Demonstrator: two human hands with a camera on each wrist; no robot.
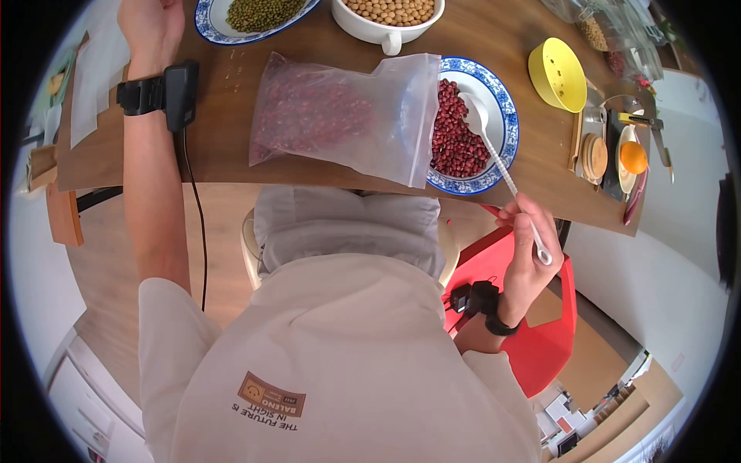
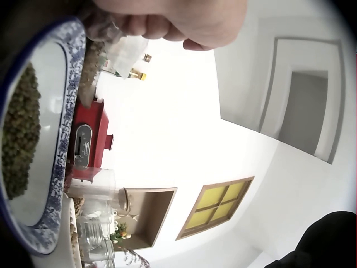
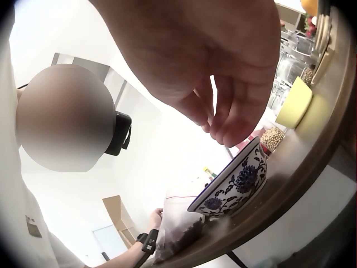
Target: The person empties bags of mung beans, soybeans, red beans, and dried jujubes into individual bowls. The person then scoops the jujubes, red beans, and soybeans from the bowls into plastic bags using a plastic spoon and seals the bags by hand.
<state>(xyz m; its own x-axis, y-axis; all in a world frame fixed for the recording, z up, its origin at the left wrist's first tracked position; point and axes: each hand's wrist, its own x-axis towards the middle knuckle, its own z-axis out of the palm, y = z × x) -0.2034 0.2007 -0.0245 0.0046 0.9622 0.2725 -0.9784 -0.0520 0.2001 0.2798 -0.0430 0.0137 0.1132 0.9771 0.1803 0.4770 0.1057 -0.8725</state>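
Note:
My right hand (image 1: 531,235) grips the end of a white spoon (image 1: 500,163) just off the table's near edge. The spoon's bowl lies over the red beans in a blue-and-white plate (image 1: 505,116). A clear zip bag of red beans (image 1: 332,116) lies flat on the wooden table (image 1: 224,147), its mouth resting on the plate's left rim. My left hand (image 1: 150,27) rests far left beside a plate of green beans (image 1: 212,31). In the left wrist view its fingers (image 2: 167,25) are loosely curled and hold nothing that I can see.
A white bowl of pale beans (image 1: 390,19) stands at the back. A yellow bowl (image 1: 557,73), an orange (image 1: 633,157) and kitchen tools crowd the right end. White sheets (image 1: 93,77) lie at the left end. A red stool (image 1: 540,332) stands below my right hand.

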